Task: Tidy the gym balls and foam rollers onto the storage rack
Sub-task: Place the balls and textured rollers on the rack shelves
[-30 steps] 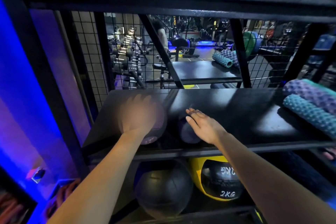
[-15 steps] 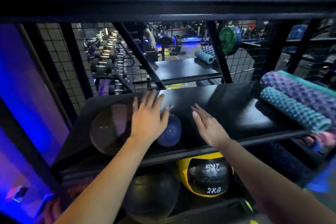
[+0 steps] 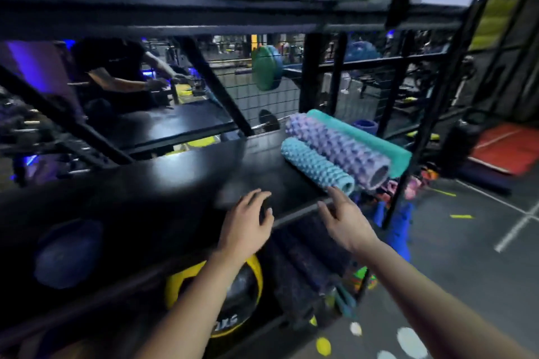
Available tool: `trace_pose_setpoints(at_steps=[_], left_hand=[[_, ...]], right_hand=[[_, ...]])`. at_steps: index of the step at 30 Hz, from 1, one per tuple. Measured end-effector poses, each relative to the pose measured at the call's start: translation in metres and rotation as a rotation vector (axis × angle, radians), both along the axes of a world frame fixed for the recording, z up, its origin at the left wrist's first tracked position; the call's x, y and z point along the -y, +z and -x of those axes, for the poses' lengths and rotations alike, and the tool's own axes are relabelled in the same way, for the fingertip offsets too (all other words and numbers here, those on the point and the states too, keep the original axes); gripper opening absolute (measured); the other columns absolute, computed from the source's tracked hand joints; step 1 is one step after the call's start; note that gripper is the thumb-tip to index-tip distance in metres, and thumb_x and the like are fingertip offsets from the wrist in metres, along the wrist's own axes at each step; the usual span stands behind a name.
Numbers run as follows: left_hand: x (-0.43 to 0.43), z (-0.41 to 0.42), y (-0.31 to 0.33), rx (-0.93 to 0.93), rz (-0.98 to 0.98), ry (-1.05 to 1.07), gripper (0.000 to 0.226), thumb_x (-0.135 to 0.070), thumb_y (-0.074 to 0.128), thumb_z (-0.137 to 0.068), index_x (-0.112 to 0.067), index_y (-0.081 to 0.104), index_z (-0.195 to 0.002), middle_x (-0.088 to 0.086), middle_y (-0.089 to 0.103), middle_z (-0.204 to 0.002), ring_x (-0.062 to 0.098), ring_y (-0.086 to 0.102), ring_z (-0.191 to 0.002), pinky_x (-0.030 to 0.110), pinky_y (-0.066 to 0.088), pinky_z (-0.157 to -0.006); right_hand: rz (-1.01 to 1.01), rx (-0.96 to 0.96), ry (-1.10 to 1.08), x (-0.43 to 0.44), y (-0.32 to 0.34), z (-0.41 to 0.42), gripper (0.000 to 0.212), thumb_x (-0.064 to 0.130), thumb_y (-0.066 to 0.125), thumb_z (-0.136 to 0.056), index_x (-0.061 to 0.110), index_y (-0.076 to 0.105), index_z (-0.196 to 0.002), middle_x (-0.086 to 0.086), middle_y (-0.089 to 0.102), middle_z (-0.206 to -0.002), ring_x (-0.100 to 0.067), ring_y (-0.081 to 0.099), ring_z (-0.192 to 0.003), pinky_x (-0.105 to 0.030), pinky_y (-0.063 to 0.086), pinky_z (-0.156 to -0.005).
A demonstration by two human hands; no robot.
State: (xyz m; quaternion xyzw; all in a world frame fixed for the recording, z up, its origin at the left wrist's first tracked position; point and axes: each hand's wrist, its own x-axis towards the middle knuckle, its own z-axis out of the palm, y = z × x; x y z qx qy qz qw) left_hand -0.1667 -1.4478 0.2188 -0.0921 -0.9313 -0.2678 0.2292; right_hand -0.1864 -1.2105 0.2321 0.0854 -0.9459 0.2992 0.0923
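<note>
Left hand (image 3: 246, 226) empty, right hand (image 3: 347, 221) near roller (image 3: 315, 166)

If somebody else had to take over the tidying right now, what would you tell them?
Left hand: open, over the front edge of the middle shelf, holding nothing.
Right hand: open, fingers spread, close to the near end of the light-blue roller; contact unclear.
Middle shelf: blue ball at the left; light-blue roller, purple roller and teal roller side by side at the right.
Below: yellow-and-black ball, dark rollers.
Done: those are racked.
Left: blurry coloured items on the floor past the rack; check them.
</note>
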Motion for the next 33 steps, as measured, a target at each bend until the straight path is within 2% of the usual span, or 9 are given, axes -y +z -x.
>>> trace_pose_setpoints(at_steps=[6,10,13,17,20,22,24,27,33], left_hand=[[-0.096,0.046,-0.011,0.142,-0.211,-0.066,0.048,-0.030,0.061,-0.098,-0.023,0.052,-0.144,0.003,0.054,-0.143,0.024,0.051,-0.132,0.036,0.044,-0.107],[-0.122,0.070,-0.016,0.245,-0.193,-0.081,0.064,-0.047,0.060,-0.096,-0.031,0.037,-0.153,0.007,0.041,-0.155,0.025,0.042,-0.142,0.038,0.041,-0.112],[-0.132,0.101,-0.017,0.253,-0.162,-0.083,0.080,-0.063,0.060,-0.088,-0.034,0.029,-0.156,0.006,0.032,-0.160,0.023,0.034,-0.148,0.034,0.037,-0.115],[-0.148,0.148,-0.020,0.303,-0.175,-0.115,0.106,-0.074,0.070,-0.075,-0.039,0.016,-0.159,-0.001,0.009,-0.169,0.017,0.015,-0.156,0.032,0.023,-0.123],[-0.158,0.188,-0.024,0.398,-0.223,-0.115,0.125,-0.083,0.073,-0.059,-0.050,0.005,-0.158,-0.006,-0.012,-0.169,0.018,0.000,-0.158,0.042,0.019,-0.126],[-0.165,0.207,-0.034,0.423,-0.235,-0.126,0.128,-0.089,0.071,-0.051,-0.054,0.008,-0.156,-0.013,-0.023,-0.166,0.017,-0.002,-0.158,0.044,0.020,-0.126],[-0.170,0.215,-0.046,0.389,-0.267,-0.142,0.121,-0.091,0.070,-0.051,-0.053,0.017,-0.154,-0.020,-0.026,-0.164,0.014,0.006,-0.157,0.042,0.026,-0.124],[-0.172,0.212,-0.052,0.354,-0.290,-0.147,0.110,-0.080,0.074,-0.059,-0.053,0.022,-0.152,-0.026,-0.024,-0.163,0.004,0.014,-0.153,0.033,0.032,-0.120],[-0.169,0.203,-0.037,0.409,-0.257,-0.138,0.108,-0.074,0.079,-0.064,-0.056,0.020,-0.153,-0.027,-0.019,-0.164,-0.009,0.011,-0.145,0.024,0.028,-0.116]], right_hand=[[-0.032,0.012,-0.033,-0.098,-0.003,0.030,0.056,0.030,0.058,-0.098,0.009,0.043,-0.148,-0.012,0.044,-0.152,-0.030,0.042,-0.140,-0.035,0.035,-0.112],[-0.036,0.004,-0.083,-0.120,0.003,0.070,0.061,0.031,0.061,-0.095,0.008,0.039,-0.147,-0.017,0.041,-0.152,-0.037,0.035,-0.143,-0.042,0.033,-0.114],[-0.023,0.002,-0.167,-0.131,0.009,0.113,0.082,0.043,0.062,-0.094,0.010,0.022,-0.156,-0.020,0.017,-0.164,-0.037,0.009,-0.153,-0.047,0.016,-0.121],[-0.122,0.042,-0.253,-0.149,0.010,0.165,0.117,0.067,0.069,-0.079,0.015,0.003,-0.160,-0.021,-0.002,-0.166,-0.044,0.006,-0.151,-0.051,0.013,-0.122],[-0.197,0.113,-0.218,-0.164,0.003,0.194,0.139,0.081,0.071,-0.060,0.023,-0.006,-0.160,-0.016,-0.004,-0.167,-0.042,0.006,-0.152,-0.052,0.013,-0.124],[-0.255,0.105,-0.149,-0.169,-0.007,0.204,0.149,0.094,0.062,-0.045,0.023,-0.002,-0.160,-0.015,0.012,-0.165,-0.039,0.015,-0.151,-0.049,0.017,-0.122],[-0.278,0.045,-0.093,-0.172,-0.020,0.209,0.144,0.096,0.052,-0.043,0.022,0.012,-0.159,-0.013,0.033,-0.153,-0.037,0.034,-0.142,-0.048,0.030,-0.116],[-0.159,-0.028,-0.008,-0.173,-0.029,0.209,0.121,0.073,0.076,-0.054,0.027,0.024,-0.154,-0.008,0.037,-0.135,-0.038,0.048,-0.123,-0.048,0.045,-0.103],[0.048,-0.174,-0.025,-0.177,-0.008,0.207,0.102,0.047,0.088,-0.056,0.024,0.044,-0.145,-0.004,0.045,-0.125,-0.027,0.056,-0.115,-0.027,0.044,-0.089]])
